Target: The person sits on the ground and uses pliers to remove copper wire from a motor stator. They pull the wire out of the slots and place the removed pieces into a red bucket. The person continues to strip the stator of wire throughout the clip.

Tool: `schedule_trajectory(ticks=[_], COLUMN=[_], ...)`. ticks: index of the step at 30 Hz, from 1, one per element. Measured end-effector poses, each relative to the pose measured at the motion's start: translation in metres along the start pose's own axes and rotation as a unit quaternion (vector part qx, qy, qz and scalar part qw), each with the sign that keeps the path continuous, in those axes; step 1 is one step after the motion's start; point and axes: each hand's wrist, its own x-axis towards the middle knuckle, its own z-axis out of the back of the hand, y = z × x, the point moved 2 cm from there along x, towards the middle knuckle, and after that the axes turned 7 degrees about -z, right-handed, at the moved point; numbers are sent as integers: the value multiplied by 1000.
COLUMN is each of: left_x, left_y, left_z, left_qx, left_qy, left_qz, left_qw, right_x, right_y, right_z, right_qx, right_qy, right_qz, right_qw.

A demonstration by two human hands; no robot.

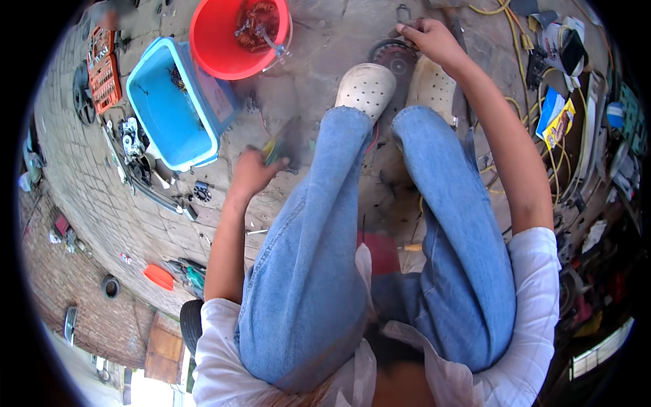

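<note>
My left hand (256, 171) is closed on a tool with a yellow-and-green handle (270, 148), left of my left knee. The tool's far end is smeared by motion, so its kind does not show. Out beyond my right shoe, my right hand (434, 42) has its fingers drawn together. What it pinches is hidden; a small metal loop (403, 12) sticks out just past the fingertips. Below that hand, a dark round toothed part (395, 60) lies between my two pale clogs (367, 91), partly covered by them.
Left of my feet stand a red bucket (207, 44) with coppery scrap and a blue bin (157, 115). An orange tool case (104, 81) and loose metal parts lie farther left. Yellow cables (513, 51) and a yellow wrapper (559, 125) lie at the right.
</note>
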Motion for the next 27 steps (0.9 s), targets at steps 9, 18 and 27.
schedule_trajectory(ticks=[9,18,27], left_x=[76,123,135], left_y=[-136,-153,-177], left_z=[48,49,77], left_qx=[9,-66,-15], left_qy=[-15,115,203], left_qz=[-149,-121,-56], left_qw=[989,984,977], right_x=[1,-4,13], right_y=[-3,8,4], right_z=[3,3,7], right_qx=[4,-9,-101], right_qy=[14,6,-42], right_qz=[21,4,42], right_qw=[1000,1000,993])
